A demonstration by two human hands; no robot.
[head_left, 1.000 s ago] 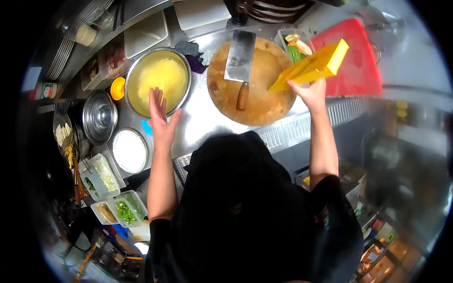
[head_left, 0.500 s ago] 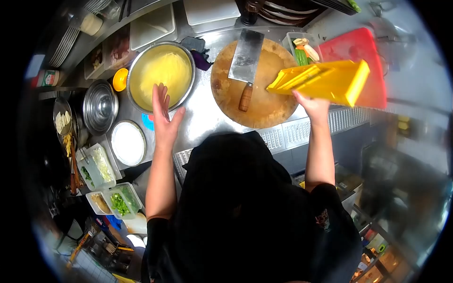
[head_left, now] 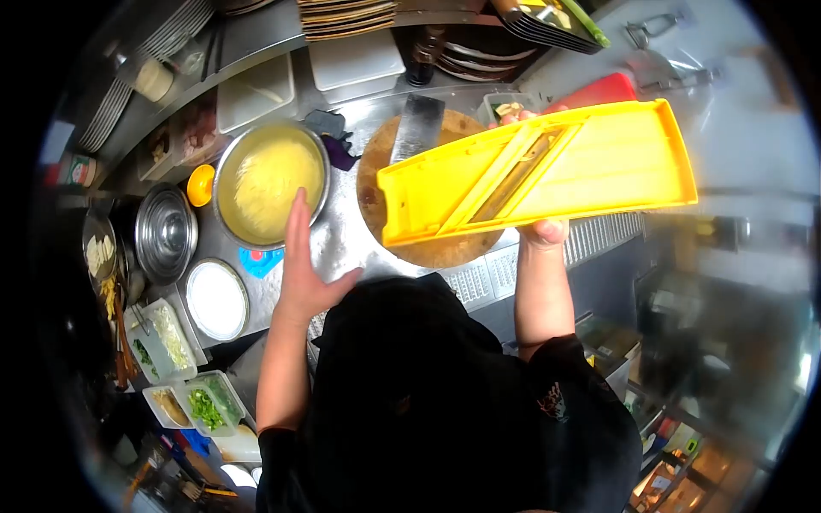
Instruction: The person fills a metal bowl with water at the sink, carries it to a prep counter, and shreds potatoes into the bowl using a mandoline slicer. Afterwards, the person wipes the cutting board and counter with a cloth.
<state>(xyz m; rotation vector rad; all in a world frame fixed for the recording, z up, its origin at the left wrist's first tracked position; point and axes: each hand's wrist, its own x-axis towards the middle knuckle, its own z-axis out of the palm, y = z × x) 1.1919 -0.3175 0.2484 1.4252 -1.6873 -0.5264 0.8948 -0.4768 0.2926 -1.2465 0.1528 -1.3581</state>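
A yellow mandoline slicer (head_left: pixel 599 167) with a slanted metal blade is raised over the round wooden chopping board (head_left: pixel 373 188). My right hand (head_left: pixel 545 232) grips it from beneath, thumb on the near edge and fingertips showing at the far edge. My left hand (head_left: pixel 306 278) is empty, its fingers stretched out and thumb apart, near the front rim of a steel bowl (head_left: pixel 221 188). Pale yellow shreds (head_left: pixel 272 184) in liquid fill the bowl. On the board lies a cleaver (head_left: pixel 417 124); the slicer hides its handle.
A red cutting board (head_left: pixel 603 90) and a small vegetable tub (head_left: pixel 505 106) lie behind the slicer. To the left are a steel lid (head_left: pixel 166 235), a white round lid (head_left: pixel 216 299) and tubs of chopped greens (head_left: pixel 205 409). Stacked plates (head_left: pixel 346 17) stand on the shelf.
The slicer has come up closer to the camera and turned from edge-on to show its broad face. My left hand has shifted slightly downward from the bowl. The camera view has moved.
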